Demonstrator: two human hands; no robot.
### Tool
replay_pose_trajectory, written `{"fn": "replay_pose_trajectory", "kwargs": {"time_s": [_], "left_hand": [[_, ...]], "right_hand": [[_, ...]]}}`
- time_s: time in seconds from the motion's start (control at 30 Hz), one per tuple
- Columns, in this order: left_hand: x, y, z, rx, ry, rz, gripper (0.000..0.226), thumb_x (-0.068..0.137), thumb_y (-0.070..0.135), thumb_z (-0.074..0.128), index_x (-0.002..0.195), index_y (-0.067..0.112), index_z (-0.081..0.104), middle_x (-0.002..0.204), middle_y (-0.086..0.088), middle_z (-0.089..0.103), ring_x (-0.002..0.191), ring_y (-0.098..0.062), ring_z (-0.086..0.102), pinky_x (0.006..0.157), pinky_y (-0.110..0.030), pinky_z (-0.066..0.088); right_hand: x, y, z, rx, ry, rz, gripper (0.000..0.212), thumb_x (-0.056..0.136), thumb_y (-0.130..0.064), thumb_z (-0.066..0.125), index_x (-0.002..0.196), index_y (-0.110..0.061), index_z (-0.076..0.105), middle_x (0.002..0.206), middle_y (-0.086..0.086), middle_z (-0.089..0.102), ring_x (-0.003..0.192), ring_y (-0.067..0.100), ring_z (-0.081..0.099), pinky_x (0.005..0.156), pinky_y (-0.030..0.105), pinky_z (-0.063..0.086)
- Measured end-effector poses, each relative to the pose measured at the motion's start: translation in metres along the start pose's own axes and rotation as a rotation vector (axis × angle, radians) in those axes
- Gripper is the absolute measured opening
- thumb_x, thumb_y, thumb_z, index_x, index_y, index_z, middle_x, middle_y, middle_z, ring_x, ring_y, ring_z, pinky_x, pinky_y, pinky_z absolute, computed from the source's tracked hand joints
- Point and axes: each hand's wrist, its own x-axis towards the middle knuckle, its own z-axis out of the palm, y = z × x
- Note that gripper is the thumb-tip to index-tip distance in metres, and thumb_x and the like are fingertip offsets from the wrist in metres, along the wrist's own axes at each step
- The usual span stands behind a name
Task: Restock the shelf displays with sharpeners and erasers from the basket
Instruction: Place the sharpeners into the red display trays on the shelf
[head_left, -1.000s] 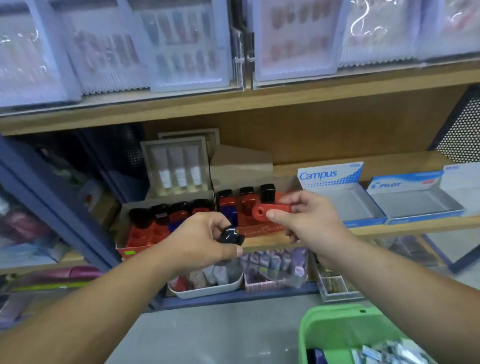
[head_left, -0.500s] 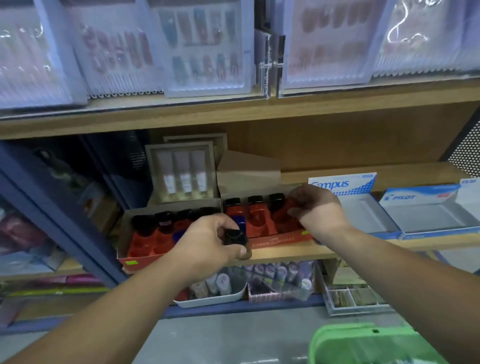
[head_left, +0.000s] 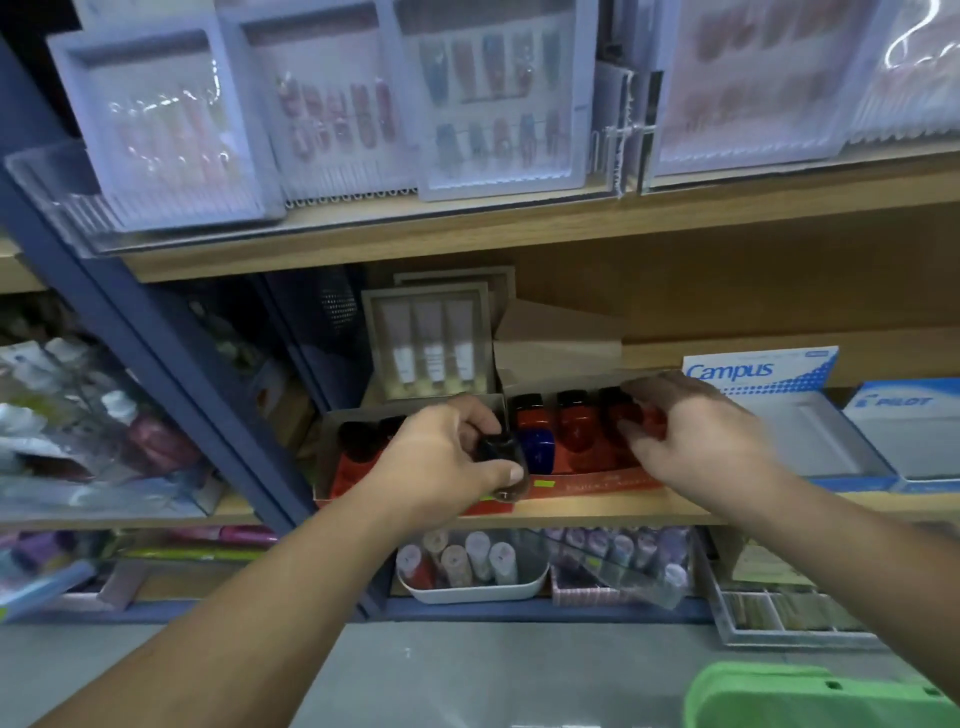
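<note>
Left hand (head_left: 441, 457) grips dark sharpener (head_left: 496, 454) at display box (head_left: 597, 484) near edge; right hand (head_left: 696, 441) pinches red sharpener (head_left: 652, 418) at its right end.

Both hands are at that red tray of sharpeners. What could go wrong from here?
The left hand grips a dark sharpener in front of the red tray; a slip could send it to the floor. The right hand reaches among upright red sharpeners and might topple them or nudge the tray toward the shelf edge.

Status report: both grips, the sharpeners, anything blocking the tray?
Left grip holds a dark sharpener, not yet placed. Right grip pinches a red sharpener at the red tray's right end. Nothing blocking in view.
</note>
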Motion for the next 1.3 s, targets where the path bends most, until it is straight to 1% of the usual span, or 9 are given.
{"fn": "replay_pose_trajectory", "kwargs": {"time_s": [0.13,0.27,0.4,0.5,0.67,0.87,1.0,1.17,1.3], "left_hand": [[-0.004,-0.020,-0.056,0.087,0.171,-0.019,0.033,0.075,0.033,0.089,0.091,0.033,0.060,0.085,0.003,0.070,0.074,-0.015,0.067,0.067,-0.034,0.058],[-0.009,-0.041,-0.087,0.210,0.249,-0.063,0.032,0.079,0.026,0.088,0.092,0.029,0.059,0.084,0.004,0.067,0.075,-0.013,0.065,0.059,-0.028,0.052],[-0.004,-0.052,-0.097,0.394,0.166,-0.052,0.030,0.081,0.022,0.085,0.099,0.028,0.062,0.101,0.005,0.068,0.085,-0.011,0.063,0.066,-0.026,0.051],[0.004,-0.055,-0.098,0.609,0.066,0.011,0.040,0.083,0.028,0.083,0.118,0.027,0.063,0.118,0.002,0.065,0.102,-0.018,0.061,0.080,-0.027,0.050],[0.015,-0.049,-0.102,0.978,-0.112,0.026,0.034,0.093,0.027,0.072,0.124,0.023,0.058,0.122,-0.005,0.054,0.104,-0.022,0.053,0.081,-0.030,0.044],[0.026,-0.050,-0.098,1.041,-0.139,0.016,0.025,0.089,0.025,0.077,0.112,0.020,0.066,0.109,-0.004,0.062,0.089,-0.023,0.058,0.070,-0.031,0.049],[0.028,-0.049,-0.094,1.011,-0.159,-0.018,0.037,0.087,0.030,0.080,0.120,0.021,0.067,0.117,-0.003,0.064,0.098,-0.023,0.061,0.074,-0.030,0.050],[0.005,-0.022,-0.078,1.149,-0.029,0.044,0.050,0.083,0.049,0.078,0.123,0.023,0.061,0.111,0.000,0.059,0.099,-0.024,0.060,0.070,-0.034,0.049],[-0.025,0.026,-0.035,0.795,-0.126,0.237,0.057,0.079,0.055,0.079,0.127,0.029,0.063,0.115,0.008,0.064,0.101,-0.014,0.060,0.079,-0.031,0.053]], "right_hand": [[-0.022,-0.029,0.011,0.288,-0.005,-0.142,0.029,0.091,-0.043,0.068,0.119,-0.035,0.071,0.110,-0.013,0.069,0.105,0.008,0.062,0.092,0.033,0.054],[-0.037,-0.054,0.030,0.398,-0.099,-0.217,0.026,0.089,-0.040,0.073,0.115,-0.035,0.072,0.105,-0.023,0.067,0.101,-0.004,0.062,0.093,0.025,0.054],[-0.044,-0.068,0.043,0.521,-0.106,-0.153,0.019,0.090,-0.034,0.074,0.108,-0.038,0.071,0.102,-0.025,0.066,0.100,-0.008,0.060,0.085,0.009,0.047],[-0.048,-0.079,0.048,0.606,-0.129,-0.114,0.024,0.090,-0.031,0.075,0.113,-0.035,0.069,0.107,-0.021,0.067,0.104,-0.004,0.061,0.092,0.016,0.048],[-0.049,-0.080,0.050,0.556,-0.180,-0.115,0.025,0.091,-0.031,0.074,0.115,-0.036,0.068,0.110,-0.022,0.063,0.105,-0.005,0.059,0.095,0.020,0.048],[-0.057,-0.071,0.048,0.765,-0.165,-0.006,0.020,0.092,-0.019,0.074,0.102,-0.036,0.073,0.095,-0.018,0.072,0.094,-0.006,0.064,0.078,0.013,0.050],[-0.074,-0.069,0.048,0.959,-0.187,0.069,0.022,0.088,-0.010,0.077,0.098,-0.029,0.076,0.086,-0.009,0.075,0.072,0.007,0.068,0.069,0.026,0.056],[-0.094,-0.059,0.044,0.973,-0.250,0.103,0.023,0.085,-0.009,0.081,0.100,-0.026,0.074,0.087,0.000,0.076,0.074,0.013,0.068,0.071,0.030,0.060],[-0.110,-0.029,0.032,0.885,-0.293,0.090,0.024,0.081,-0.013,0.085,0.099,-0.025,0.074,0.086,0.002,0.075,0.067,0.006,0.063,0.072,0.028,0.057]]}}
